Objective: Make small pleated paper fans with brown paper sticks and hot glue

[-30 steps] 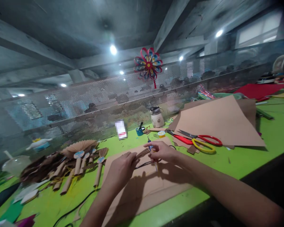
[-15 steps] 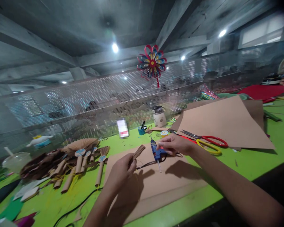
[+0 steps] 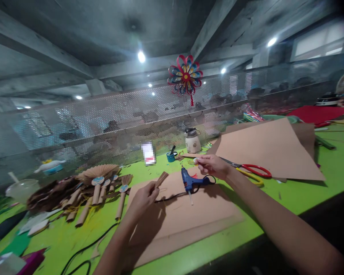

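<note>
My left hand is closed around a strip of brown pleated paper, whose folded end points up and right. Beyond the glue gun, the fingers of my right hand pinch together at a small round white-and-yellow thing, mostly hidden by them. The blue glue gun rests apart from both hands, nozzle away from me and a glue stick out of its back. It lies on a brown paper sheet. Scissors with red and yellow handles lie past my right wrist.
Several small paper fans with tube handles lie on the green table at left. A black cord runs along the front left. At the back stand a jug and a blue tape roll. Large brown paper covers the right.
My right hand has moved from above the glue gun, away from me, to the small round thing. My left hand, still holding the pleated paper, has shifted slightly left.
</note>
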`<act>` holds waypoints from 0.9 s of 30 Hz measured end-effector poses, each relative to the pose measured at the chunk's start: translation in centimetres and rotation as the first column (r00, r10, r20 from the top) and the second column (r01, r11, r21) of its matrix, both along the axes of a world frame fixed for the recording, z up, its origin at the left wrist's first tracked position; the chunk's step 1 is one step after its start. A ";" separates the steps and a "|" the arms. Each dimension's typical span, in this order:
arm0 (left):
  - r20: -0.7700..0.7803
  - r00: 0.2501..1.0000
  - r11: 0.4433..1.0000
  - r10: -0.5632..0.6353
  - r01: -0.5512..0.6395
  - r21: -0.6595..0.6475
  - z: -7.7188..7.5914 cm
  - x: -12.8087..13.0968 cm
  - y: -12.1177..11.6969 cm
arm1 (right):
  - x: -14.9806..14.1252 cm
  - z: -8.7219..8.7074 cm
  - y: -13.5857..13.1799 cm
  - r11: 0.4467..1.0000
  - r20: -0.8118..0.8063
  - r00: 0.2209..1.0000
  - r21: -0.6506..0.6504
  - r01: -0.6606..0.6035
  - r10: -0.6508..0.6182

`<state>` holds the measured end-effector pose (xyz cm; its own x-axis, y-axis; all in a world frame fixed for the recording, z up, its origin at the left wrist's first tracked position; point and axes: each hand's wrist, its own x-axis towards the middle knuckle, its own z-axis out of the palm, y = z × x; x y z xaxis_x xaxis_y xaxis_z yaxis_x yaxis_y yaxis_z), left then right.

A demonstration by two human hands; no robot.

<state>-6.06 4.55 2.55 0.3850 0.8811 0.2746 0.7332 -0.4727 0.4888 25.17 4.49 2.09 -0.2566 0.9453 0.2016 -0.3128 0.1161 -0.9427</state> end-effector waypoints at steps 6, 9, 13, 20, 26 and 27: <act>-0.028 1.000 1.000 0.009 -0.009 0.005 0.0 -0.2 0.4 | 0.3 0.3 0.3 0.995 -0.102 0.995 -0.099 0.008 -0.018; 0.010 1.000 1.000 0.006 -0.006 0.003 0.1 0.0 0.3 | 0.2 0.4 0.3 0.987 -0.113 0.994 -0.160 -0.005 -0.013; 0.031 0.999 1.000 0.015 -0.015 0.015 0.0 -0.1 0.3 | 0.3 0.4 0.2 0.977 -0.117 0.993 -0.211 -0.028 0.003; -0.015 0.999 0.998 0.042 -0.041 0.046 -0.4 -0.5 0.8 | 0.3 0.5 0.1 0.979 -0.080 0.997 -0.202 -0.021 0.005; -0.012 0.998 0.997 0.067 -0.067 0.039 -0.2 -0.7 0.7 | 0.1 0.4 -0.2 0.992 0.061 0.998 -0.129 -0.008 0.016; -0.009 0.997 0.996 0.076 -0.076 0.036 -0.3 -0.8 0.8 | 0.1 0.3 -0.2 0.992 0.092 0.996 -0.122 -0.006 0.018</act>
